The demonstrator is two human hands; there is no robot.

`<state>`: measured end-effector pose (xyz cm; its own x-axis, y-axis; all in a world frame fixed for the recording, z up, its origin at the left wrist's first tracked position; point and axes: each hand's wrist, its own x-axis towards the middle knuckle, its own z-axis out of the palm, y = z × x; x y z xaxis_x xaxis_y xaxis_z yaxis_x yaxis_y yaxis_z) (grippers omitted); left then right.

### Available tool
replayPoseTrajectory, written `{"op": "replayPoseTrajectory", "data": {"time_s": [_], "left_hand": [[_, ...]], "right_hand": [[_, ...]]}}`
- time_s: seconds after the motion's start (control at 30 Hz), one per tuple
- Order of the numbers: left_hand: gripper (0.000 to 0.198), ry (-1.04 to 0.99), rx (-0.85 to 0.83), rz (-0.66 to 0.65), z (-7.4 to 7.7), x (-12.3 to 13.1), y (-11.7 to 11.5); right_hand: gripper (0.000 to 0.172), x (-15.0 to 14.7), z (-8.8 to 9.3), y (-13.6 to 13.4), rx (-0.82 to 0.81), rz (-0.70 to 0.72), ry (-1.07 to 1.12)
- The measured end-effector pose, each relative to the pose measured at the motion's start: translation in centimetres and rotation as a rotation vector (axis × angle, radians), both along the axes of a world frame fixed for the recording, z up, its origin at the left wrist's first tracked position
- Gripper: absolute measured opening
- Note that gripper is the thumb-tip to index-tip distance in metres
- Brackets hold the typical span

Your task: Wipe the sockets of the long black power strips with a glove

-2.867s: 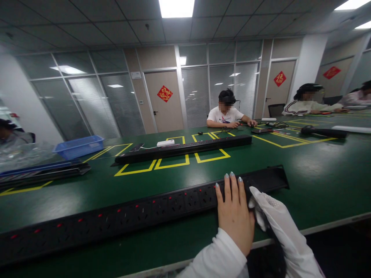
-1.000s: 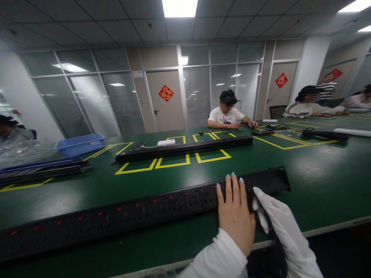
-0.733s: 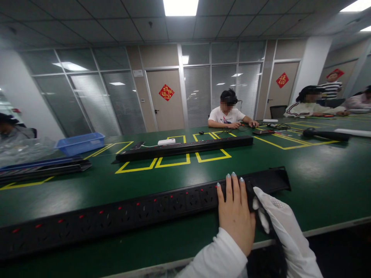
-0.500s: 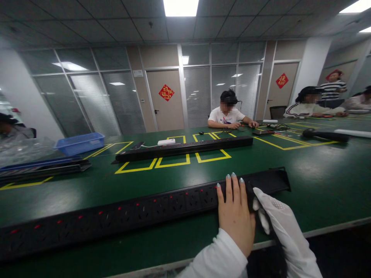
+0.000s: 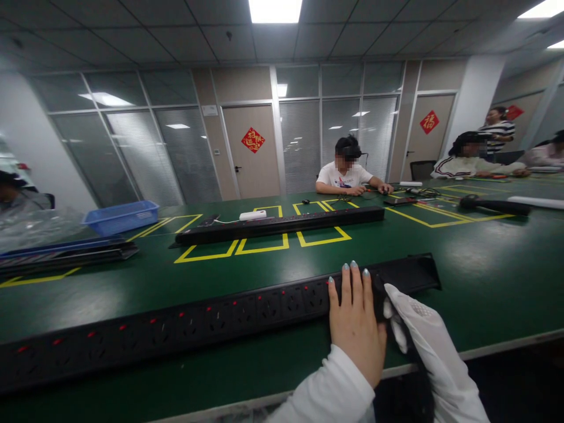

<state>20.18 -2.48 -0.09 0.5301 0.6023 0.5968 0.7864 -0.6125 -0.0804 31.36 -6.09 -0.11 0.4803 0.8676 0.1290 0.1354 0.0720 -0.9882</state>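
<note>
A long black power strip (image 5: 194, 329) with a row of sockets and small red switches lies slantwise along the near side of the green table. Bare and flat, my left hand (image 5: 356, 329) rests on the strip near its right end, fingers stretched out. Just right of it, my right hand (image 5: 412, 317) in a white glove is closed around a black part (image 5: 379, 294) at the strip's edge. Most of that part is hidden by the glove, and something black hangs below it over the table edge.
A second black strip (image 5: 282, 226) lies farther back beside a small white device (image 5: 252, 215). At the left are a blue basket (image 5: 121, 218) and black panels (image 5: 70, 258). A black-handled tool (image 5: 493, 205) lies right. People sit across the green table (image 5: 484, 264).
Both hands stay at nearly the same place, with my left hand shifted very slightly left. The standing person in the background has moved a little to the left.
</note>
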Motion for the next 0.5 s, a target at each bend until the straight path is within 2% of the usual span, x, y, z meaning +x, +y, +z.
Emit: {"op": "replayPoseTrajectory", "data": {"time_s": [0.5], "left_hand": [[0.082,0.016,-0.047,-0.010,0.43,-0.36,0.20]], "right_hand": [[0.055,-0.45,0.77,-0.37,0.041,-0.004,-0.012]]}}
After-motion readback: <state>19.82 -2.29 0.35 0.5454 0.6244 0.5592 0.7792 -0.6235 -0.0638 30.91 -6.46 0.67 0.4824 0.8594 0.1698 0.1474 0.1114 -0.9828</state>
